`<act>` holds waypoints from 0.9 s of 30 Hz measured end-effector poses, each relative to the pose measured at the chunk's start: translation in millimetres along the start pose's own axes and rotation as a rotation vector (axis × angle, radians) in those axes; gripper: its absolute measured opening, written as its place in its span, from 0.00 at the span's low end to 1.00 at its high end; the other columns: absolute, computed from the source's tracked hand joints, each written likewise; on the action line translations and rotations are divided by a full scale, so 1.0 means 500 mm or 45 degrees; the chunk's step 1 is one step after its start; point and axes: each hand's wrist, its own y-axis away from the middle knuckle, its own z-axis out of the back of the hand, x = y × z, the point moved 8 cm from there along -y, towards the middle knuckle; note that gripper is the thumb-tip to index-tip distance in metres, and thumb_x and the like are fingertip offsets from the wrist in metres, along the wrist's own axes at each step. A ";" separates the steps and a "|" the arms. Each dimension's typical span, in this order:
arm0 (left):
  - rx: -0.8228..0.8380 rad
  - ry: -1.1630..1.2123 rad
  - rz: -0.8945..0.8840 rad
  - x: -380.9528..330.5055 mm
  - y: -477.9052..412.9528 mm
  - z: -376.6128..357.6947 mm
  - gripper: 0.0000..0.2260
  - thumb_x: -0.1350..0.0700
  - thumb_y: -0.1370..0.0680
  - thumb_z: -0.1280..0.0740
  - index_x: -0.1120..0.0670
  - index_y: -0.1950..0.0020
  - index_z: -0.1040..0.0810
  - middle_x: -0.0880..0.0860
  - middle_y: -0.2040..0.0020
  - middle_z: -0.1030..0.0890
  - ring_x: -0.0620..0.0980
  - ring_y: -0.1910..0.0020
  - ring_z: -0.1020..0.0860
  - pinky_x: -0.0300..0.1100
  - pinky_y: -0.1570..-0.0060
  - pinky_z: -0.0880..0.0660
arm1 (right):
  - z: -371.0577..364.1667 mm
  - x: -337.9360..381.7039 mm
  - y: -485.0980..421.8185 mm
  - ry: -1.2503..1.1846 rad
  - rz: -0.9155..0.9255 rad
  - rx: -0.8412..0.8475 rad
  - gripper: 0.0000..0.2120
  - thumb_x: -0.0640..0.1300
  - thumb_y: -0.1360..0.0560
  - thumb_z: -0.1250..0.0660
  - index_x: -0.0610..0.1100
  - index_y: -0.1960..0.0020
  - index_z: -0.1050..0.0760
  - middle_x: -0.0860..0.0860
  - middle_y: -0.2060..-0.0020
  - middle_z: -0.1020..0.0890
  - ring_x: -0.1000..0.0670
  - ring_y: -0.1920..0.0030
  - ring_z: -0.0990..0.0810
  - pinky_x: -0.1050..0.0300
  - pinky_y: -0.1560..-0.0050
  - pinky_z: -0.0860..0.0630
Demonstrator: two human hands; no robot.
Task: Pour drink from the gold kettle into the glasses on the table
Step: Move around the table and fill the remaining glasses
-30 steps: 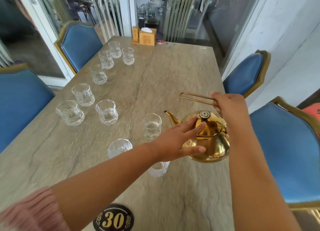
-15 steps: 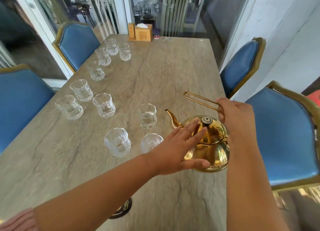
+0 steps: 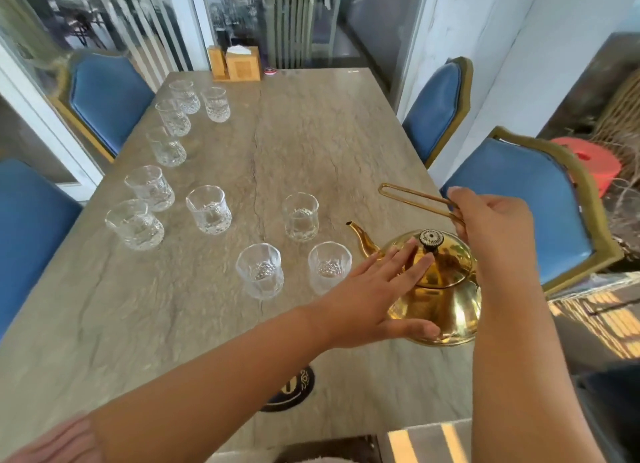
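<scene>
We see a gold kettle (image 3: 446,299) near the right edge of a stone-look table (image 3: 311,133). The right hand (image 3: 491,220) curls around its wire handle (image 3: 412,194). The left hand (image 3: 374,296), fingers straight and spread, presses its lid (image 3: 446,268) and side. Clear glasses (image 3: 300,216) stand just left of the spout, with more along the left edge.

**One head-worn view, looking down the bench**

Single wide-angle camera, worn at head height, at the near short end of the bench (image 3: 311,123). It faces forward and down along the bench's length toward the far end, where a wooden box (image 3: 242,65) sits by the glass wall. Straight lines bow at the frame edges. Nearest the lens are two forearms entering from the bottom edge. The gold kettle (image 3: 443,289) is close, right of centre. The glasses (image 3: 207,209) are left of centre, running farther off. Blue chairs (image 3: 107,98) flank both sides.
</scene>
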 end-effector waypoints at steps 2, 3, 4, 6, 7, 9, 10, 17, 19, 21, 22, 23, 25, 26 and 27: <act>0.016 0.017 -0.047 -0.007 0.017 -0.008 0.39 0.33 0.28 0.48 0.47 0.23 0.61 0.50 0.23 0.65 0.46 0.24 0.64 0.44 0.26 0.64 | 0.011 0.001 0.027 0.009 0.005 -0.058 0.20 0.51 0.33 0.35 0.35 0.71 0.29 0.42 0.71 0.34 0.45 0.69 0.38 0.51 0.64 0.39; 0.017 0.016 -0.066 -0.009 0.025 -0.012 0.39 0.33 0.27 0.48 0.47 0.23 0.60 0.50 0.23 0.65 0.45 0.24 0.64 0.45 0.26 0.63 | 0.015 0.002 0.040 0.009 0.007 -0.072 0.19 0.52 0.33 0.35 0.38 0.73 0.31 0.42 0.71 0.34 0.45 0.69 0.39 0.51 0.64 0.39; 0.018 0.004 -0.080 -0.010 0.033 -0.016 0.39 0.33 0.27 0.47 0.47 0.23 0.60 0.51 0.23 0.65 0.45 0.24 0.63 0.46 0.26 0.62 | 0.017 0.004 0.053 0.017 0.011 -0.075 0.20 0.53 0.32 0.34 0.42 0.75 0.34 0.42 0.71 0.35 0.45 0.69 0.39 0.51 0.64 0.39; 0.026 -0.023 -0.097 -0.011 0.045 -0.026 0.38 0.33 0.26 0.48 0.47 0.23 0.61 0.52 0.23 0.66 0.44 0.24 0.63 0.47 0.25 0.60 | 0.014 0.014 0.074 0.077 0.037 -0.035 0.24 0.56 0.32 0.32 0.46 0.78 0.39 0.42 0.72 0.37 0.45 0.71 0.42 0.51 0.65 0.40; 0.030 -0.026 -0.102 -0.012 0.050 -0.028 0.39 0.33 0.27 0.49 0.47 0.23 0.61 0.53 0.23 0.66 0.45 0.24 0.63 0.47 0.25 0.60 | 0.010 0.021 0.082 0.120 0.059 0.006 0.26 0.57 0.32 0.31 0.47 0.78 0.40 0.42 0.72 0.39 0.46 0.72 0.43 0.51 0.65 0.40; 0.030 -0.006 -0.099 -0.016 0.061 -0.029 0.39 0.32 0.27 0.50 0.47 0.23 0.62 0.53 0.23 0.65 0.44 0.24 0.63 0.45 0.25 0.60 | -0.001 0.033 0.093 0.190 0.107 0.095 0.28 0.59 0.33 0.28 0.45 0.77 0.41 0.43 0.73 0.40 0.49 0.74 0.44 0.52 0.66 0.41; 0.030 0.013 -0.092 -0.017 0.066 -0.026 0.39 0.32 0.27 0.50 0.47 0.23 0.62 0.53 0.23 0.65 0.44 0.25 0.63 0.44 0.26 0.61 | -0.005 0.040 0.095 0.221 0.125 0.132 0.29 0.60 0.34 0.27 0.45 0.77 0.41 0.44 0.75 0.41 0.50 0.75 0.44 0.52 0.67 0.41; 0.020 0.079 -0.065 -0.029 0.092 -0.024 0.37 0.34 0.27 0.48 0.45 0.26 0.65 0.49 0.25 0.68 0.38 0.28 0.65 0.28 0.34 0.68 | -0.018 0.058 0.103 0.391 0.215 0.322 0.28 0.59 0.34 0.27 0.32 0.67 0.26 0.47 0.76 0.36 0.51 0.74 0.37 0.58 0.71 0.39; 0.028 0.089 -0.054 -0.030 0.094 -0.027 0.37 0.35 0.26 0.47 0.44 0.26 0.66 0.47 0.26 0.69 0.37 0.29 0.65 0.27 0.36 0.68 | -0.021 0.061 0.104 0.423 0.228 0.359 0.26 0.57 0.32 0.27 0.32 0.65 0.25 0.48 0.76 0.34 0.52 0.74 0.35 0.59 0.71 0.37; 0.043 0.118 -0.040 -0.030 0.096 -0.029 0.36 0.37 0.23 0.44 0.43 0.27 0.66 0.46 0.26 0.70 0.35 0.31 0.64 0.24 0.39 0.69 | -0.024 0.063 0.102 0.454 0.251 0.382 0.23 0.56 0.31 0.28 0.35 0.67 0.25 0.49 0.76 0.32 0.54 0.75 0.33 0.61 0.71 0.35; 0.045 0.131 -0.040 -0.032 0.097 -0.028 0.36 0.38 0.23 0.43 0.43 0.27 0.66 0.46 0.26 0.69 0.35 0.32 0.64 0.23 0.40 0.69 | -0.025 0.065 0.102 0.457 0.262 0.388 0.22 0.55 0.31 0.28 0.36 0.68 0.26 0.49 0.77 0.33 0.55 0.76 0.34 0.61 0.71 0.36; 0.048 0.142 -0.037 -0.033 0.098 -0.028 0.36 0.39 0.22 0.43 0.42 0.28 0.66 0.46 0.26 0.69 0.35 0.32 0.64 0.22 0.41 0.69 | -0.026 0.067 0.101 0.456 0.270 0.393 0.22 0.55 0.31 0.28 0.37 0.69 0.26 0.50 0.77 0.33 0.57 0.78 0.35 0.61 0.71 0.36; 0.056 0.162 -0.026 -0.037 0.098 -0.028 0.36 0.40 0.22 0.42 0.42 0.28 0.67 0.47 0.25 0.69 0.35 0.32 0.63 0.21 0.43 0.69 | -0.028 0.071 0.099 0.456 0.293 0.400 0.21 0.55 0.31 0.28 0.38 0.69 0.25 0.50 0.78 0.33 0.57 0.80 0.35 0.62 0.72 0.37; 0.059 0.171 -0.021 -0.039 0.099 -0.029 0.36 0.40 0.22 0.42 0.42 0.27 0.67 0.47 0.25 0.68 0.35 0.32 0.62 0.21 0.43 0.69 | -0.030 0.074 0.099 0.462 0.305 0.406 0.20 0.55 0.31 0.28 0.37 0.68 0.23 0.49 0.77 0.32 0.57 0.79 0.34 0.63 0.72 0.37; 0.060 0.177 -0.014 -0.040 0.099 -0.030 0.36 0.40 0.22 0.43 0.43 0.26 0.66 0.47 0.24 0.68 0.34 0.32 0.62 0.21 0.43 0.68 | -0.033 0.076 0.100 0.466 0.321 0.415 0.20 0.55 0.31 0.28 0.37 0.66 0.21 0.48 0.76 0.31 0.56 0.77 0.33 0.63 0.71 0.36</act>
